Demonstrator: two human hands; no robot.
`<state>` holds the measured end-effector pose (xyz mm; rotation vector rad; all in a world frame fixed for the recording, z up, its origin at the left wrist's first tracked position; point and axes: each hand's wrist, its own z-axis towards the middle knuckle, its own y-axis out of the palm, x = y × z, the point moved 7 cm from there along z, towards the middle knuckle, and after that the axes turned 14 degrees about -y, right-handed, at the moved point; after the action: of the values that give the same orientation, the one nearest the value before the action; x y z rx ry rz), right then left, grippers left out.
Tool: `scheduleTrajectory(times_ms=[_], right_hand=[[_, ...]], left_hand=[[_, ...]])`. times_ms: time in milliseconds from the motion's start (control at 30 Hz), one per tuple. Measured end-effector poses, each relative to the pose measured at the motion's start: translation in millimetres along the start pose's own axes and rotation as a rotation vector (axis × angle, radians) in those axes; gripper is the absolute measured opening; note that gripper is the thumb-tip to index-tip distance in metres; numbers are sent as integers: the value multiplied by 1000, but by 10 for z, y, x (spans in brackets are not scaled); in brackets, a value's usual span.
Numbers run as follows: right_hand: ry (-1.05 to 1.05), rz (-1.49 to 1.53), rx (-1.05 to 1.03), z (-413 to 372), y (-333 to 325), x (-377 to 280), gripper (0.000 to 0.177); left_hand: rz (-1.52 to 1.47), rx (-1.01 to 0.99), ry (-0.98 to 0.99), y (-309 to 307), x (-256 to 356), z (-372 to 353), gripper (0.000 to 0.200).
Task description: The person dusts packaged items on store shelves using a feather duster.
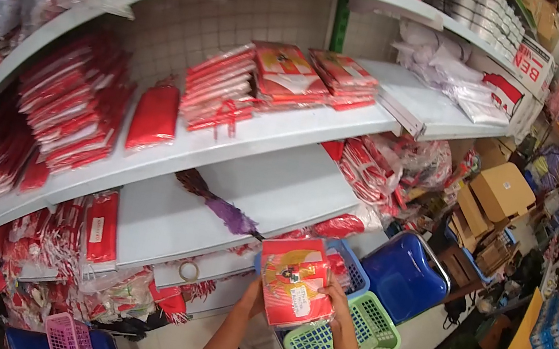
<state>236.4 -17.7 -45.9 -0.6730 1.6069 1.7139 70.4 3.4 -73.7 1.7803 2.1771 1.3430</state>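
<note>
Both of my hands grip a plastic-wrapped red-and-white packet (283,264) with a gold emblem and a white handwritten label. My left hand (253,297) is closed on its left edge, its fingers partly hidden behind. On the opposite edge my right hand (338,303) is closed as well. The packet is held in front of the lower shelf, over a green plastic basket (380,324) and a blue basket (356,267). A feather duster (232,217) with purple feathers lies on the shelf just beyond it.
Stacked red packets (286,68) stand on the middle shelf (288,124), with a taller pile of red packages (73,107) to the left. A blue chair (406,277) is at the right, near cardboard boxes (502,190). A pink basket (71,338) sits at the lower left.
</note>
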Motion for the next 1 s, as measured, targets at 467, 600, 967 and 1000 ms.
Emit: scheduleTrajectory(times_ms=[467, 600, 967, 1000], right_hand=[[-476, -1302, -379, 1357, 1353, 1016, 26], [-413, -2023, -288, 1484, 1340, 1375, 46], [-272, -1373, -109, 732, 1188, 1466, 30], [-383, -1372, -127, 501, 1215, 1428, 29]], left_hand=[[-469, -126, 610, -1362, 1213, -1512, 46], [-405, -38, 660, -1574, 1310, -1693, 47], [-457, -66, 699, -1717, 1294, -2002, 51], [-455, -116, 717, -1786, 1287, -1996, 51]])
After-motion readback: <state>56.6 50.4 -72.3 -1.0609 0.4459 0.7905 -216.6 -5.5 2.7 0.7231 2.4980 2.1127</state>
